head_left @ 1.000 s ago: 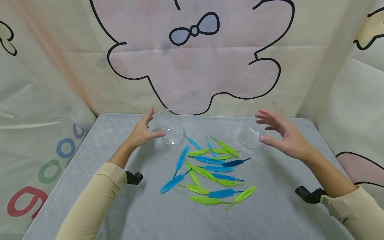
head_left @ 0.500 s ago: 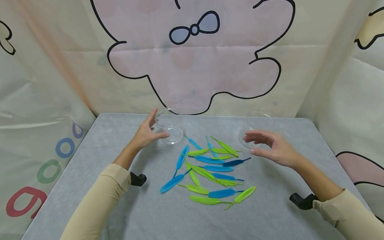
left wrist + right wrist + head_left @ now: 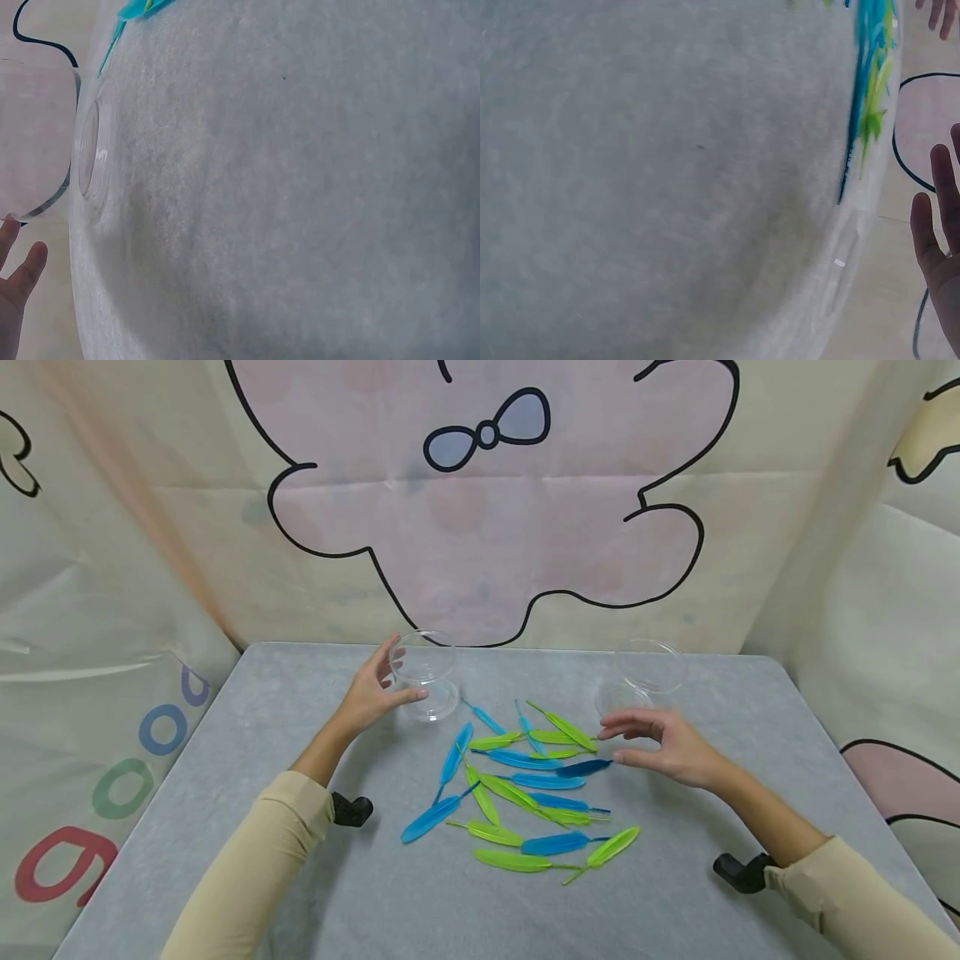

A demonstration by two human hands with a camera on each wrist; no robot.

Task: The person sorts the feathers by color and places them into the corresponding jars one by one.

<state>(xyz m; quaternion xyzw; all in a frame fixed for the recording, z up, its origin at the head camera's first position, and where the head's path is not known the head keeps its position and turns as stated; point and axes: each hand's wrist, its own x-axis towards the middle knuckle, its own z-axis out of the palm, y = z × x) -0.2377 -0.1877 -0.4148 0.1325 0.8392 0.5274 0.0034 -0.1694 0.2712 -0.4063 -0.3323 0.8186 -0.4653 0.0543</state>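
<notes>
In the head view my left hand [image 3: 369,695] is at the left side of a clear plastic cup [image 3: 432,703], thumb in front and fingers behind. The left wrist view shows a fingertip by the cup's wall [image 3: 34,142]; whether it touches I cannot tell. My right hand [image 3: 671,750] hovers over the right edge of a spread of feathers, thumb and fingers apart. Nearest to it is a dark blue feather [image 3: 582,768], its quill tip by the thumb. Light blue feathers [image 3: 429,818] and green feathers [image 3: 513,861] lie loosely across the table's middle.
A second clear cup [image 3: 624,695] stands at the back right, behind my right hand. The grey table [image 3: 420,910] ends at a cloth backdrop [image 3: 487,552] with cartoon outlines. Black wrist mounts [image 3: 352,811] stick out from both sleeves.
My right hand has moved from beside the right cup, left and toward me, down to the feathers' edge. My left hand has shifted slightly right, closer to the left cup.
</notes>
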